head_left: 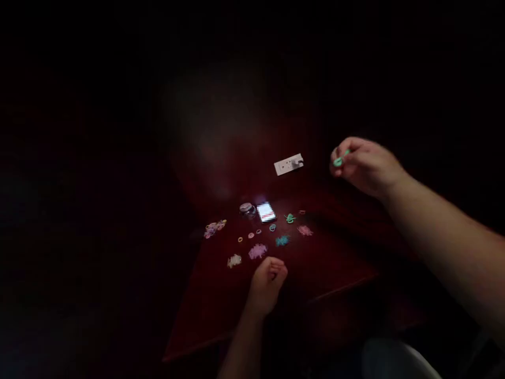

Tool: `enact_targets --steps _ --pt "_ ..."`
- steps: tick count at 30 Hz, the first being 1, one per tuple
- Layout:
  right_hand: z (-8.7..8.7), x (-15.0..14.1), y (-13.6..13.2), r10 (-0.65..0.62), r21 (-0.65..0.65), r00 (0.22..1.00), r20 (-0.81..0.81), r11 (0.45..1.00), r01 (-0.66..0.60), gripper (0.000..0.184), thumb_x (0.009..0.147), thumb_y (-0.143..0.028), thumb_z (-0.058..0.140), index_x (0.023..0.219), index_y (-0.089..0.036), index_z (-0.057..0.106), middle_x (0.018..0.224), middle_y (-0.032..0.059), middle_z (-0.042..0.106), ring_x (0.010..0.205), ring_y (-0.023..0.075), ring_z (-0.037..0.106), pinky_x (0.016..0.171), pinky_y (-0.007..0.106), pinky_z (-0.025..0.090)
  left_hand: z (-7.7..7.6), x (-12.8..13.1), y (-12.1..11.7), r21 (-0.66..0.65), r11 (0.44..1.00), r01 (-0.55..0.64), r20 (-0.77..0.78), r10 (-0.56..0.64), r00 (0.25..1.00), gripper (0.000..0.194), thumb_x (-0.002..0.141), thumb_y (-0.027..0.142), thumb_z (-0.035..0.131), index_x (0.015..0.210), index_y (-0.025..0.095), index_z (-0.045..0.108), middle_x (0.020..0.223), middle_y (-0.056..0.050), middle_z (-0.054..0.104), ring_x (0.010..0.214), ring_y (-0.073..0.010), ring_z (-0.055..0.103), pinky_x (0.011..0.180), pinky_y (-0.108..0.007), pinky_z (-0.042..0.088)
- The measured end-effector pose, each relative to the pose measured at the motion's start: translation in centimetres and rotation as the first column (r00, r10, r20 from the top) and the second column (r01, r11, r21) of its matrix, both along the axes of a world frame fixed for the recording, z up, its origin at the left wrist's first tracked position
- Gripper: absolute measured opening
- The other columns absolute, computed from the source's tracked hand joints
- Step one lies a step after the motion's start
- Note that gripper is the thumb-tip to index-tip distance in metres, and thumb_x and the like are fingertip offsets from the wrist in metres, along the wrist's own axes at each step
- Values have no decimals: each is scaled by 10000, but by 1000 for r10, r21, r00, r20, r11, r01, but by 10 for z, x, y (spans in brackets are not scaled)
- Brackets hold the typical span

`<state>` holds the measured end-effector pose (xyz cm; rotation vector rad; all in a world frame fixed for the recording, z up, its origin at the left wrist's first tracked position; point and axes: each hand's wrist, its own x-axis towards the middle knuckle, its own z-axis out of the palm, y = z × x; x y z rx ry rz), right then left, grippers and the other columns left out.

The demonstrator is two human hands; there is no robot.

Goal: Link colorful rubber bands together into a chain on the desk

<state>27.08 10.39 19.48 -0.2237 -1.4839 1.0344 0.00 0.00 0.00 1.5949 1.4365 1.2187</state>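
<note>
Raised at the right, my right hand [365, 166] pinches a small green hair tie [338, 162] between thumb and fingers; a bit of green also shows higher up between the fingers. My left hand [268, 284] rests low over the near side of the table, its fingers curled closed, and whatever they may hold is hidden. Just beyond it lies a pile of purple hair ties [258, 251]. Around that are piles of cream hair ties [234, 261], teal hair ties [282, 240], pink hair ties [305, 230] and green hair ties [290, 218].
On the dark red table [213, 310] stand a round clear jar [246, 209] and a lit phone [266, 212]. A mixed heap of hair ties [215, 228] lies at the left. Several single rings, including a yellow one [240, 239], lie between. Behind is a white power socket [289, 164] with a plug.
</note>
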Motion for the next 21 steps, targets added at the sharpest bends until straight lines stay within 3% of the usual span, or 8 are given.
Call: enact_targets --steps 2,4,7,9,10,11,15,21 --pt "6 7 23 -126 69 985 -116 988 135 106 667 -99 599 667 -197 559 659 -17 571 570 95 527 525 248 392 -1 1 -2 24 999 33 -37 -32 999 181 871 340 594 898 161 606 835 -27 633 745 -127 549 716 -246 440" --pt "-1 3 53 -257 85 958 -129 959 269 120 660 -96 596 701 -204 562 673 -24 590 544 87 514 506 239 380 0 2 -3 24 998 55 -68 -53 996 178 887 348 575 894 172 606 846 -22 636 769 -133 558 732 -247 442" --pt "-42 -30 104 -271 108 899 344 962 249 118 630 -107 615 705 -191 577 568 -35 561 514 100 504 500 231 381 3 2 -6 -17 998 57 -97 -59 994 147 893 332 569 894 188 602 860 -15 641 816 -145 576 769 -252 447" --pt "-78 -58 134 -227 142 722 653 974 177 108 613 -98 615 688 -174 602 604 -25 590 547 100 514 529 221 397 6 2 -7 -62 997 47 -103 -54 993 123 893 312 567 882 194 602 862 -12 640 824 -147 576 769 -250 448" --pt "-96 -69 146 -216 149 614 759 976 159 95 621 -99 599 683 -170 616 603 -27 594 539 95 511 527 215 394 7 2 -8 -81 996 41 -107 -50 993 114 893 303 565 876 197 601 861 -11 638 825 -147 576 767 -249 447" --pt "-111 -77 156 -206 142 573 793 978 155 93 627 -99 584 676 -163 633 577 -29 586 504 91 494 503 214 378 8 2 -9 -100 994 35 -112 -47 993 106 894 297 561 876 201 602 866 -10 637 831 -148 576 768 -248 446" --pt "-145 -84 177 -230 171 524 820 972 160 163 673 -123 560 749 -151 702 622 -14 640 546 107 547 544 216 407 12 4 -13 -160 987 23 -136 -45 990 75 881 281 570 875 215 606 860 -4 639 831 -151 587 750 -247 446" --pt "-157 -81 177 -278 240 486 829 961 139 254 763 -165 555 926 -168 749 886 37 745 770 162 662 729 250 496 20 7 -13 -192 981 -8 -195 -30 980 30 839 245 602 848 223 618 837 -6 647 810 -162 599 740 -258 443"
